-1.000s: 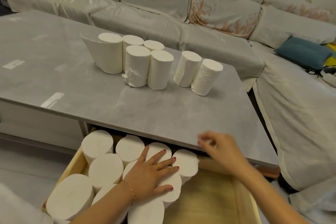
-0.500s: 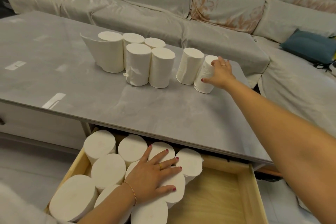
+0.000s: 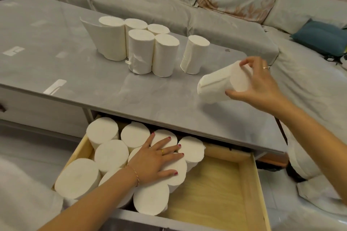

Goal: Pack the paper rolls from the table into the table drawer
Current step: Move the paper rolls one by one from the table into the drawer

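A white paper roll (image 3: 223, 83) hangs tilted in the air over the right end of the grey counter (image 3: 93, 88), its flat end turned toward the camera. The right hand (image 3: 257, 84) holds it by that end: the fingers (image 3: 246, 63) curl over the top rim, the thumb presses under the lower rim, and the roll is pinched between them. A ring sits on one finger.

Six more rolls stand upright on the counter: a cluster of five (image 3: 135, 45), and a single roll (image 3: 194, 54) just to their right. No label or writing can be read on any of them.

Below the counter edge the wooden drawer (image 3: 249, 184) is pulled out. Its left part is packed with rolls standing on end (image 3: 110, 154), its right part shows bare wood. The left hand (image 3: 155, 159) lies flat on top of these packed rolls, fingers spread, wearing a ring and a thin bracelet.

Behind the counter runs a pale covered sofa (image 3: 234, 17) with a blue cushion (image 3: 321, 37).
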